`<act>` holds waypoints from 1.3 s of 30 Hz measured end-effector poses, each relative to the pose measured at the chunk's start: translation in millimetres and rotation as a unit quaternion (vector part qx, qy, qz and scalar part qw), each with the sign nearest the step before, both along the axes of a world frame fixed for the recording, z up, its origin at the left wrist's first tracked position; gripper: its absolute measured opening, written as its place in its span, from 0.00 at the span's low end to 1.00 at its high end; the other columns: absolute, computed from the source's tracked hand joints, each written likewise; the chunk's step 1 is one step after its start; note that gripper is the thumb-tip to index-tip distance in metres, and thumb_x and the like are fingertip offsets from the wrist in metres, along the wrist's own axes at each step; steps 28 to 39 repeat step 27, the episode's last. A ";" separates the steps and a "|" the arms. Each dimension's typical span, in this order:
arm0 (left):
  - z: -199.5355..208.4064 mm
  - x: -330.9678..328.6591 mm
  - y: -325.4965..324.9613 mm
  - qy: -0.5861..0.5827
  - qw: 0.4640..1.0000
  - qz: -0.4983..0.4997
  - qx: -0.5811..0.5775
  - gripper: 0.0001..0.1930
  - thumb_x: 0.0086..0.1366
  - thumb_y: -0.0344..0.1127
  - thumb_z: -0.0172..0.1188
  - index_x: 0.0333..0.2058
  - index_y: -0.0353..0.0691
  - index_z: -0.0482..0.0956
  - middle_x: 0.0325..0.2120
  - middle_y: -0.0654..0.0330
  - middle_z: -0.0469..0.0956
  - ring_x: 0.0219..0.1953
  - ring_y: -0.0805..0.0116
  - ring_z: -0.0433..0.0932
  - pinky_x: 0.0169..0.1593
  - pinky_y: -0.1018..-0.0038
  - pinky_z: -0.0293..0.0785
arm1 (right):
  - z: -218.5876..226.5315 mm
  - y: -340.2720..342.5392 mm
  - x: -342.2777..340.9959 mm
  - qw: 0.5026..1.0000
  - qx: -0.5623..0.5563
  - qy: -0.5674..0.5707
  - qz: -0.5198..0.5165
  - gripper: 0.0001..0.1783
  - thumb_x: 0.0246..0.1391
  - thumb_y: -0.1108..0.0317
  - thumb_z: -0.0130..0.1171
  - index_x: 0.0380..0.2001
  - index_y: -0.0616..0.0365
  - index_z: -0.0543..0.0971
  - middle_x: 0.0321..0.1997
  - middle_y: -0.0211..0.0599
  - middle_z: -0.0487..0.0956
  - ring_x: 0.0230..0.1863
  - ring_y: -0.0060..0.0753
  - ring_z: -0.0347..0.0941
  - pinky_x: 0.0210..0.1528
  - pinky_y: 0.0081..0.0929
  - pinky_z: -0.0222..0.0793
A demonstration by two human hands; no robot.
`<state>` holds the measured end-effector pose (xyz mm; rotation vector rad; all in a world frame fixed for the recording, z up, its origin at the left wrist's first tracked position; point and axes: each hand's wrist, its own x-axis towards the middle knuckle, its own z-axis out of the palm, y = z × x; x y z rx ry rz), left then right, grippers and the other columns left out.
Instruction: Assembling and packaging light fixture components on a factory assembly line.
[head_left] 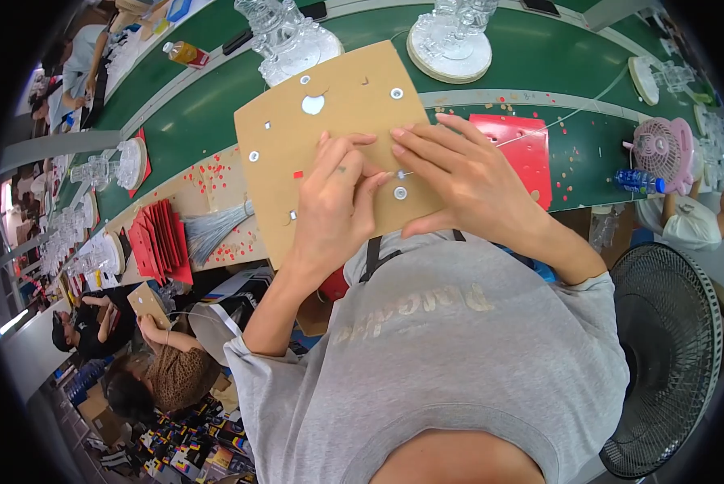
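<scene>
A brown cardboard panel (346, 113) is tilted up before me, with cut holes and several round white-and-metal fittings in it. Against its lower half, my left hand (335, 189) pinches a thin silvery wire (404, 173) between thumb and forefinger, where it comes out of a small slot. My right hand (467, 181) lies with fingers outstretched on the panel's right side, its fingertips pressing the cardboard and its thumb apart near the lower edge. What is behind the panel is hidden.
Left of the panel lie a bundle of silvery wires (216, 230) and a stack of red panels (160, 242). A red sheet (511, 153) is at right. Clear plastic assemblies (450, 48) stand behind. A pink fan (663, 149), blue bottle (640, 181) and black fan (660, 355) are right.
</scene>
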<state>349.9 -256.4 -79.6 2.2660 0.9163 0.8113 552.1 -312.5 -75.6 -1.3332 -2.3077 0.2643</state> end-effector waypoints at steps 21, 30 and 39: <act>-14.7 -55.4 -19.8 -0.197 0.965 0.106 -0.134 0.04 0.55 0.19 0.64 0.26 0.31 0.78 0.29 0.54 0.80 0.47 0.51 0.80 0.64 0.53 0.59 | -9.6 -1.0 -48.2 0.971 -0.098 0.214 0.034 0.27 0.39 0.71 0.71 0.48 0.55 0.82 0.43 0.37 0.82 0.44 0.37 0.78 0.46 0.36 0.74; -29.5 -72.9 -38.4 -0.266 0.942 0.104 -0.176 0.42 0.54 0.38 0.71 0.66 0.39 0.61 0.72 0.56 0.48 0.74 0.48 0.44 0.70 0.44 0.42 | -21.7 -1.4 -56.9 0.964 -0.084 0.254 0.008 0.23 0.42 0.79 0.67 0.46 0.51 0.85 0.38 0.37 0.82 0.40 0.36 0.78 0.41 0.31 0.75; -29.5 -72.9 -38.4 -0.266 0.942 0.104 -0.176 0.42 0.54 0.38 0.71 0.66 0.39 0.61 0.72 0.56 0.48 0.74 0.48 0.44 0.70 0.44 0.42 | -21.7 -1.4 -56.9 0.964 -0.084 0.254 0.008 0.23 0.42 0.79 0.67 0.46 0.51 0.85 0.38 0.37 0.82 0.40 0.36 0.78 0.41 0.31 0.75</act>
